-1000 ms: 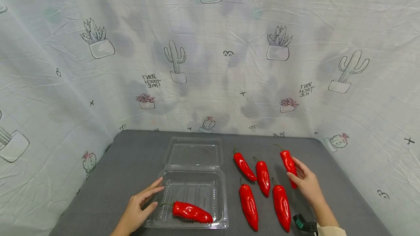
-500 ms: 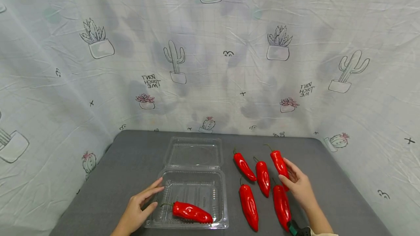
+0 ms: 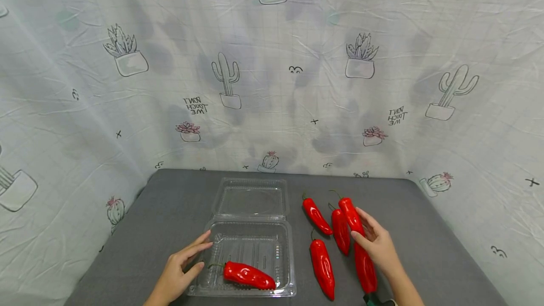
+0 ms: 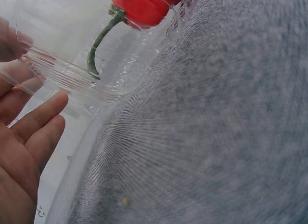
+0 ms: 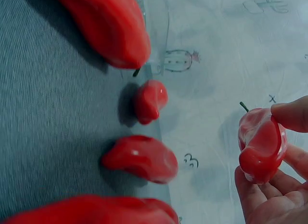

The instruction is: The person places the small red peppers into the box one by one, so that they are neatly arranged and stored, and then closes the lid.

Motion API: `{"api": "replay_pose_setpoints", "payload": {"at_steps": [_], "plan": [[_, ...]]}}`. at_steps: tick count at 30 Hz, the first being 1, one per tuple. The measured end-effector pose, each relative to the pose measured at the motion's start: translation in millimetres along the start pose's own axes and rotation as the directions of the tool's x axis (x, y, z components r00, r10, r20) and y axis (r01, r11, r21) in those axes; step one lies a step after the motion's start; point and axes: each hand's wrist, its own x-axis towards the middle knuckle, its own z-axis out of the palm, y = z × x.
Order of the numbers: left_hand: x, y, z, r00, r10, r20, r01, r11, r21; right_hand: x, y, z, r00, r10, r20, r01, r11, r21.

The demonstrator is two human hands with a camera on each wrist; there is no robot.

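My right hand (image 3: 378,244) pinches a red chili pepper (image 3: 350,211) between thumb and fingers. In the right wrist view this held pepper (image 5: 262,142) is up off the table, its green stem pointing away. In the head view it overlaps two other chili peppers lying there. My left hand (image 3: 176,268) is at the left rim of a clear plastic clamshell box (image 3: 293,268), its fingers fairly straight and right at the plastic wall. Inside the box, near its front, lies one red chili pepper (image 3: 248,275) with its stem toward my left hand.
Right of the box, several more chili peppers lie on the grey table, among them a back-left pepper (image 3: 316,216), a front-left pepper (image 3: 322,268) and a front-right pepper (image 3: 365,270). The box's open lid (image 3: 252,197) lies flat behind it. A cactus-print curtain (image 3: 272,84) surrounds the table.
My right hand has moved left with the held chili pepper, from the table's right side to over the other peppers. The left hand, the box and the lying peppers have stayed put.
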Motion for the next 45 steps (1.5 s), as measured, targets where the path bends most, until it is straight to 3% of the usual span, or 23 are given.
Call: {"api": "replay_pose_setpoints", "payload": {"at_steps": [5, 23, 35, 45], "plan": [[0.6, 1.5, -0.4, 1.0, 0.0, -0.004, 0.0, 1.0, 0.005, 0.8, -1.3, 7.1, 1.0, -0.027, 0.01, 0.027, 1.0, -0.002], [-0.2, 4.1, -1.2, 1.0, -0.019, 0.0, 0.019, 0.999, 0.039, -2.4, -7.8, 24.2, 0.998, -0.006, 0.061, 0.004, 1.0, 0.025], [1.9, 4.6, 0.1, 1.0, -0.006, -0.005, 0.006, 0.999, 0.032, -4.9, -13.6, 34.1, 0.996, -0.065, 0.059, 0.065, 0.998, 0.014], [2.1, 4.8, -1.5, 1.0, -0.009, -0.008, 0.009, 1.0, 0.011, -2.9, -20.6, 42.2, 0.991, -0.088, 0.105, 0.081, 0.994, 0.067]]}}
